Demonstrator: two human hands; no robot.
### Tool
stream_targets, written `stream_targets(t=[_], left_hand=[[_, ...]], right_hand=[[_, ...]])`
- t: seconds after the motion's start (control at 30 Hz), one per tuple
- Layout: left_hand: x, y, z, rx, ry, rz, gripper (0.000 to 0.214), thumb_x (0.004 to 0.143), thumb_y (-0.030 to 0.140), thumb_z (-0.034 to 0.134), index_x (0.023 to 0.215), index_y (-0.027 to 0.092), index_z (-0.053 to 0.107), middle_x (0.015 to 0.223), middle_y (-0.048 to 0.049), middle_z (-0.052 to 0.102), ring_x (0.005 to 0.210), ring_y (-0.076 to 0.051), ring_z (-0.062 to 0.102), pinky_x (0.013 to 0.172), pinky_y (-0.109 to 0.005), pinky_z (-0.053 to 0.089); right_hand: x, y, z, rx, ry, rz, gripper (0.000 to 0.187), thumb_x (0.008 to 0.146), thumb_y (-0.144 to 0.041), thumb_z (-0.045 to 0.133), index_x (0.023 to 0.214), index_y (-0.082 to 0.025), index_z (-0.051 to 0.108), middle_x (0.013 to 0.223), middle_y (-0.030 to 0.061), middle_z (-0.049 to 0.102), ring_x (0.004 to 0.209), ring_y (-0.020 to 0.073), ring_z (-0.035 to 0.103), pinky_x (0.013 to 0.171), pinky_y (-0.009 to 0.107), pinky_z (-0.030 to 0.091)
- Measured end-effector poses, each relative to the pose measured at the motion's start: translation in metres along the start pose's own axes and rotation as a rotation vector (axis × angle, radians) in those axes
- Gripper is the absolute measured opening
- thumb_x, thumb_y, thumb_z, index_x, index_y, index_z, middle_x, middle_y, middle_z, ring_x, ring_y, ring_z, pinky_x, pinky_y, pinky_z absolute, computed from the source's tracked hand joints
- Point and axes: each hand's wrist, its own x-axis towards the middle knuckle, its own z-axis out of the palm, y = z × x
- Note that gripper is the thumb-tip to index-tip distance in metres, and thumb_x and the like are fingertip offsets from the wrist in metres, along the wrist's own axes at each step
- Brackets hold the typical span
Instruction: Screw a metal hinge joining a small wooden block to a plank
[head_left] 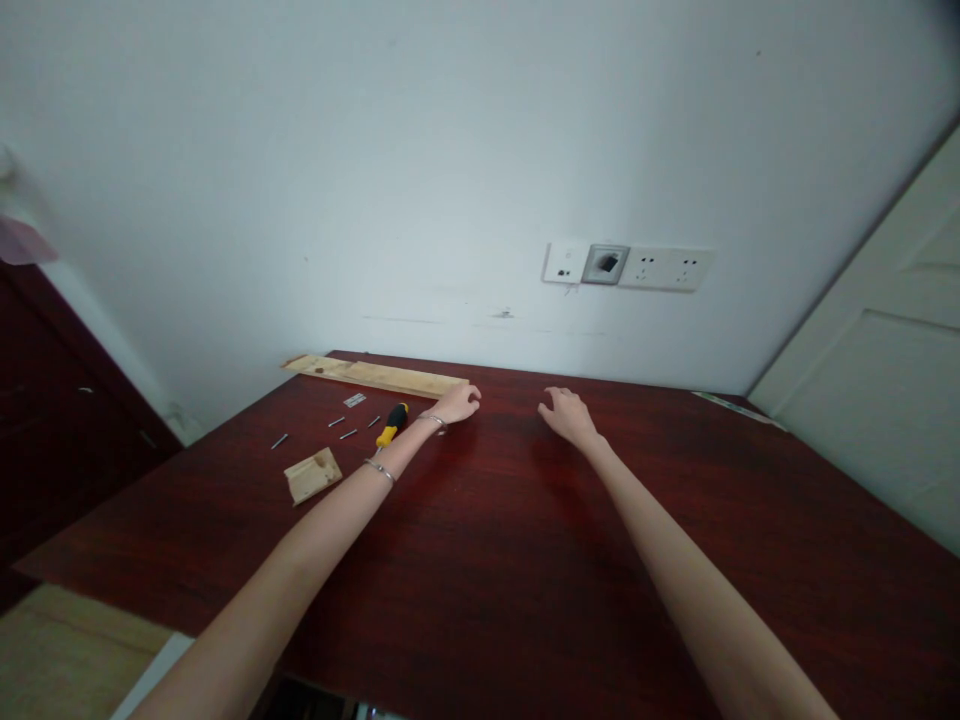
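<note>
My left hand (pixel 456 403), with bangles on its wrist, is over the table at the right end of a long wooden plank (pixel 375 375). Its fingers curve loosely with a gap to the thumb, and nothing shows in them; whether it touches the plank I cannot tell. Across from it, my right hand (pixel 570 415) hovers with fingers apart, holding nothing. Left of my left forearm lies a yellow and black screwdriver (pixel 392 426), its shaft partly hidden by the arm. Near it are several screws (pixel 337 422), a small metal hinge (pixel 355 400) and a short wooden block (pixel 313 475).
The dark red table (pixel 480 560) stands against a white wall with a row of sockets (pixel 660 268). A flat strip (pixel 739 408) lies at the table's far right edge. A white panelled door (pixel 885 360) is on the right.
</note>
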Motion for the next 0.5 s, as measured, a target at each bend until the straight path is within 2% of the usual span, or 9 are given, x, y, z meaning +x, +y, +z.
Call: stream_targets(t=[0.13, 0.27, 0.4, 0.5], left_hand=[[0.023, -0.029, -0.044, 0.065, 0.022, -0.015, 0.031, 0.082, 0.016, 0.045, 0.106, 0.014, 0.065, 0.109, -0.0073, 0.064, 0.103, -0.018, 0.057, 0.093, -0.025, 0.041], [0.033, -0.075, -0.085, 0.168, -0.008, -0.095, 0.034, 0.079, 0.013, 0.050, 0.110, 0.010, 0.063, 0.112, -0.0129, 0.061, 0.109, -0.023, 0.054, 0.096, -0.030, 0.040], [0.024, -0.122, -0.107, 0.242, -0.115, -0.172, 0.032, 0.079, 0.024, 0.062, 0.108, 0.011, 0.061, 0.107, -0.0131, 0.061, 0.099, -0.023, 0.058, 0.089, -0.035, 0.045], [0.011, -0.154, -0.115, 0.286, -0.181, -0.203, 0.033, 0.088, 0.035, 0.054, 0.113, 0.013, 0.055, 0.112, -0.0093, 0.058, 0.097, -0.021, 0.058, 0.084, -0.042, 0.047]], right_hand=[[0.039, -0.035, -0.005, 0.036, -0.084, -0.167, 0.044, 0.086, -0.032, 0.046, 0.125, -0.011, 0.049, 0.123, 0.0173, 0.055, 0.115, 0.0276, 0.051, 0.094, 0.036, 0.039], [0.072, -0.066, 0.000, 0.059, -0.171, -0.295, 0.041, 0.086, -0.031, 0.049, 0.122, -0.011, 0.051, 0.123, 0.0166, 0.057, 0.115, 0.0239, 0.052, 0.095, 0.031, 0.038], [0.095, -0.091, 0.010, 0.076, -0.261, -0.399, 0.044, 0.085, -0.035, 0.052, 0.121, -0.010, 0.053, 0.125, 0.0164, 0.056, 0.114, 0.0233, 0.053, 0.094, 0.029, 0.039], [0.107, -0.107, 0.018, 0.078, -0.321, -0.449, 0.042, 0.083, -0.037, 0.055, 0.116, -0.011, 0.057, 0.122, 0.0152, 0.059, 0.109, 0.0231, 0.057, 0.088, 0.028, 0.043]])
